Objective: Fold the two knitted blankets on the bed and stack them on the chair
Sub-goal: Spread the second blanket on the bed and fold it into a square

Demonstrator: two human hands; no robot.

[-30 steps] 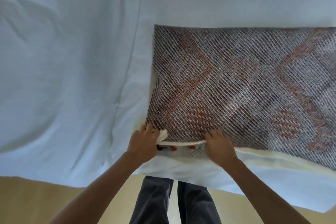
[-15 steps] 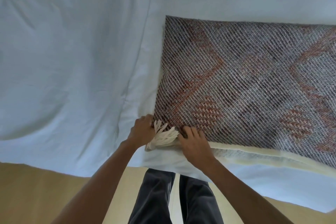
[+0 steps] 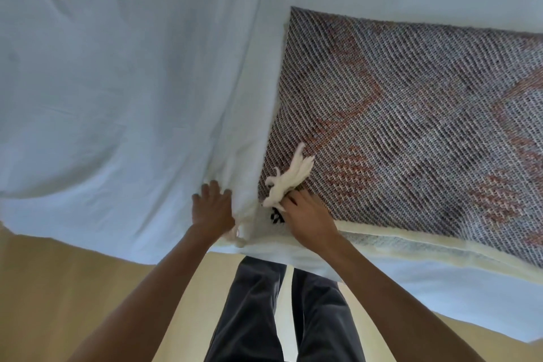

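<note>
A pale blue bed sheet [image 3: 123,91] covers the bed, smooth in broad stretches with soft creases and a long fold line running down toward the near edge. Below the sheet's hanging edge lies a tan floor [image 3: 44,297], and the person's dark grey trousers [image 3: 258,308] stand just in front of the bed.

The left hand [image 3: 213,209] lies on the sheet just left of the knitted blanket's corner, its fingers [image 3: 210,189] spread and pressed flat, with the sheet bunched beside the thumb; whether it grips anything I cannot tell. A white yarn tassel [image 3: 291,178] lies flipped up onto the blanket's near-left corner, loose and fluffy. The right hand [image 3: 308,217] rests on that same corner, fingers curled down over the edge at the tassel's base, apparently pinching it. A small dark patterned spot shows at the corner between the hands.

The knitted blanket [image 3: 411,126] lies flat on the bed, right of the hands, reaching past the right border. Its weave is coarse, in diagonal grey-and-white ribs with rust-red zigzags and diamonds. A cream border [image 3: 440,247] runs along its near edge, with a lower layer showing beneath.
</note>
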